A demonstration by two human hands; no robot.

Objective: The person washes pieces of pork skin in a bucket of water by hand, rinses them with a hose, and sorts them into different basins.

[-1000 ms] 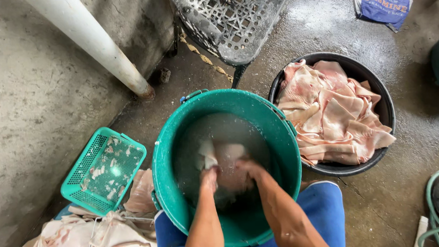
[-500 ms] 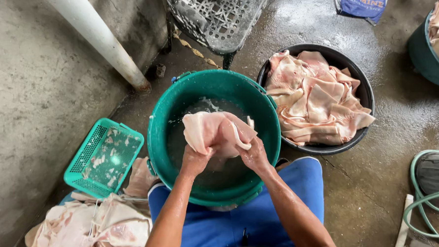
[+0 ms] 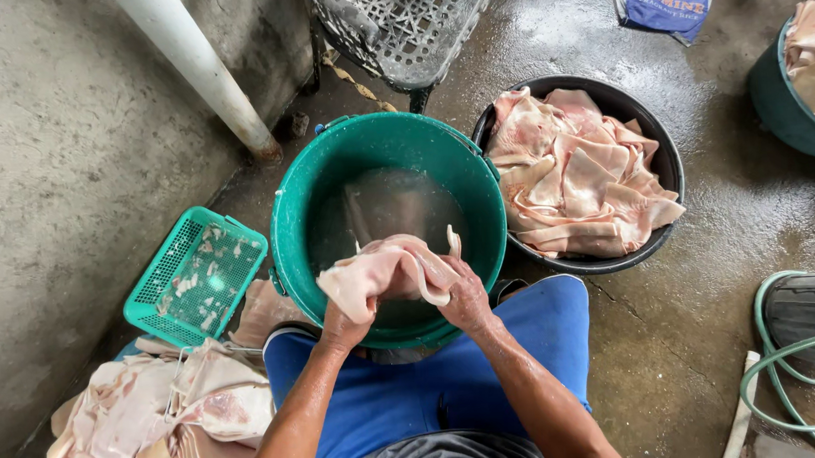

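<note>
At frame centre I see both hands, left [image 3: 343,328] and right [image 3: 466,300], closed on a pale slab [image 3: 382,271] above the green bucket [image 3: 332,168].

Both hands, the left hand [image 3: 343,325] and right hand [image 3: 465,298], are no longer sunk in the cloudy water of the green bucket [image 3: 307,188]. They now hold a pale pink sheet of raw skin [image 3: 386,268] lifted clear of the water, drawn back to the bucket's near rim, lower than half a second ago.
</note>
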